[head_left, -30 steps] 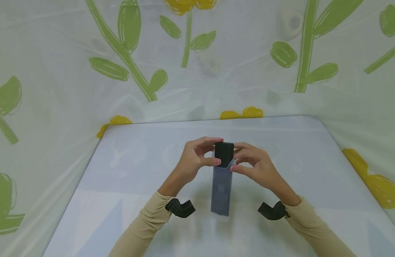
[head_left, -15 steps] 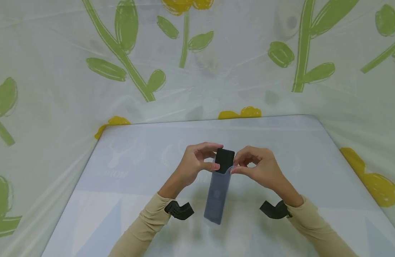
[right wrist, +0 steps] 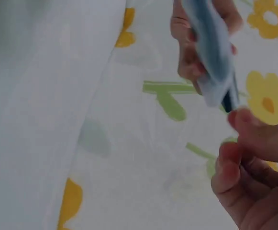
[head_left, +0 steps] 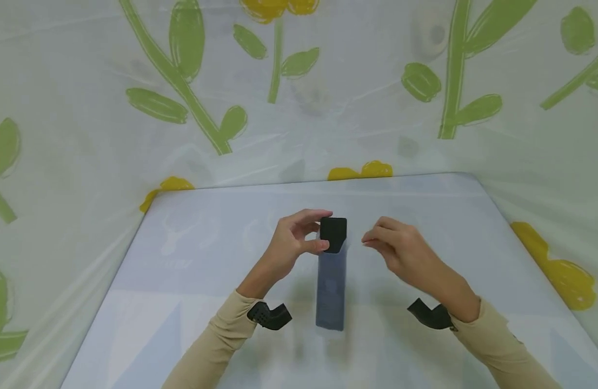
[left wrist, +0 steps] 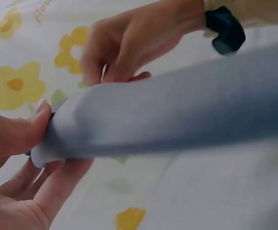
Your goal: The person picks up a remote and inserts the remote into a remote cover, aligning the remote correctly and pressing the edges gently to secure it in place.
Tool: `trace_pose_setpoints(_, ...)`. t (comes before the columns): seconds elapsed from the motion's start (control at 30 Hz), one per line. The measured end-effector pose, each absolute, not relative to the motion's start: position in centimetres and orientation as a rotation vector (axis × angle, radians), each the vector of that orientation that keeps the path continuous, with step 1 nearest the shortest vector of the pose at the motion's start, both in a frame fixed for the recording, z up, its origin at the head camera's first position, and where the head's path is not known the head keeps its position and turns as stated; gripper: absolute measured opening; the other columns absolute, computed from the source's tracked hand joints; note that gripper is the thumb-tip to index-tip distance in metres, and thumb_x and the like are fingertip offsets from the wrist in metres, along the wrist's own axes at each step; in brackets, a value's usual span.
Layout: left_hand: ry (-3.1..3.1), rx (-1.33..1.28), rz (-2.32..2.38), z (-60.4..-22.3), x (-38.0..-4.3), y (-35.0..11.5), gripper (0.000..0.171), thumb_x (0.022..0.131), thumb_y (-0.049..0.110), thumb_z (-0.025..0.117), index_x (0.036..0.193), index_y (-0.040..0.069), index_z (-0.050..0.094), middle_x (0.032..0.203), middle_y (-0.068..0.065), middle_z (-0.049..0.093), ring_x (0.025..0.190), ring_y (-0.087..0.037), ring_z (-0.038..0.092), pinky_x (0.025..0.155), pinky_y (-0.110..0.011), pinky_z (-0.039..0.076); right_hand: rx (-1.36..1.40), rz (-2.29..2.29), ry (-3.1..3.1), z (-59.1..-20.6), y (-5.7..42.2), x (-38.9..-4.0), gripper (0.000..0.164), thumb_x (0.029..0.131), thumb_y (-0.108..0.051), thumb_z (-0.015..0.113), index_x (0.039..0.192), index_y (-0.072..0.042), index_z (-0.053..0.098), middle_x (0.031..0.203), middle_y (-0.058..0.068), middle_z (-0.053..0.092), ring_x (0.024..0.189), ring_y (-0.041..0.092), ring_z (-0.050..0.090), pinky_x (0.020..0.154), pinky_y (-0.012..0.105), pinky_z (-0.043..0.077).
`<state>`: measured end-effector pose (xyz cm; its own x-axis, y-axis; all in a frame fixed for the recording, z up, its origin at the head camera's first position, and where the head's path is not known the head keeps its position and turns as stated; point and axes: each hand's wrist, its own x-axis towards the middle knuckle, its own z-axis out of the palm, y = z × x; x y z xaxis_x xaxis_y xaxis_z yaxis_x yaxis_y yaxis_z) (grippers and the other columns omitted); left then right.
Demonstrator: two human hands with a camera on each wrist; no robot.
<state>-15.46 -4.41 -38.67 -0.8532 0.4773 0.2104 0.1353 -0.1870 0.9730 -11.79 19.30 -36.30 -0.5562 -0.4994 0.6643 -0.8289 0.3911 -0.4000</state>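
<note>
My left hand (head_left: 286, 246) holds the top of a long, flat thing, with the thumb on its front and the fingers at its upper edge and behind. Its upper end is a black block (head_left: 334, 233); below hangs a soft-looking blue-grey sleeve (head_left: 330, 292) around the rest. The left wrist view shows the sleeve (left wrist: 167, 105) stretching to the right from my left fingers. My right hand (head_left: 401, 251) is off to the right, apart from the sleeve, its fingers loosely bent. Nothing shows between its thumb and fingers in the right wrist view.
Under both hands lies a pale table (head_left: 206, 237) with faint prints. Behind it hangs a white cloth (head_left: 352, 124) with green leaves and yellow flowers. A black wrist device (head_left: 270, 316) sits on the left wrist, and another wrist device (head_left: 430, 314) on the right.
My right hand has let go of the sleeve's upper right edge and moved right. The sleeve swung down-left, then came back nearly upright, still in my left hand.
</note>
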Motion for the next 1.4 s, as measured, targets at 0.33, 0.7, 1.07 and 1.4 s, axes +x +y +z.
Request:
trace_pose_setpoints(0.33,1.826,0.736,2.173,-39.6,-15.6,-4.8,0.049,0.081,-0.001,0.068,0.128,0.001,0.056,0.120,-0.012,0.058,0.099,-0.026,0.059,0.074,-0.040,0.056,1.004,1.221,-2.315,-36.6,17.7,-11.8,0.043,0.072,0.001,0.079,0.113,-0.002,0.066,0.110,0.006,0.066,0.091,0.015,0.063,0.064,0.023,0.055)
trace_pose_setpoints(0.7,1.675,0.617,2.330,-39.5,-15.2,-3.9,0.051,0.079,-0.008,0.067,0.128,-0.007,0.052,0.119,-0.013,0.056,0.095,-0.021,0.060,0.063,-0.032,0.056,0.893,1.112,-2.291,-37.5,16.8,-11.4,0.040,0.071,0.001,0.079,0.109,0.004,0.068,0.104,0.009,0.068,0.082,0.018,0.065,0.066,0.016,0.052)
trace_pose_setpoints(1.07,1.652,0.775,2.347,-40.3,-14.7,-4.1,0.016,0.073,0.017,0.082,0.087,0.021,0.074,0.130,-0.015,0.054,0.120,-0.029,0.051,0.076,-0.029,0.055,0.943,1.494,-2.108,-38.3,17.2,-12.2,0.029,0.065,0.013,0.078,0.085,-0.005,0.066,0.083,0.005,0.064,0.078,0.015,0.061,0.070,0.025,0.056)
trace_pose_setpoints(1.4,1.689,1.014,2.309,-40.0,-14.2,-4.5,0.013,0.071,-0.008,0.077,0.078,-0.004,0.068,0.112,-0.009,0.061,0.104,-0.036,0.056,0.070,-0.040,0.057,1.192,1.765,-1.972,-38.5,17.8,-12.3,0.039,0.067,0.025,0.069,0.097,0.000,0.066,0.092,0.012,0.057,0.081,0.018,0.058,0.068,0.034,0.057)
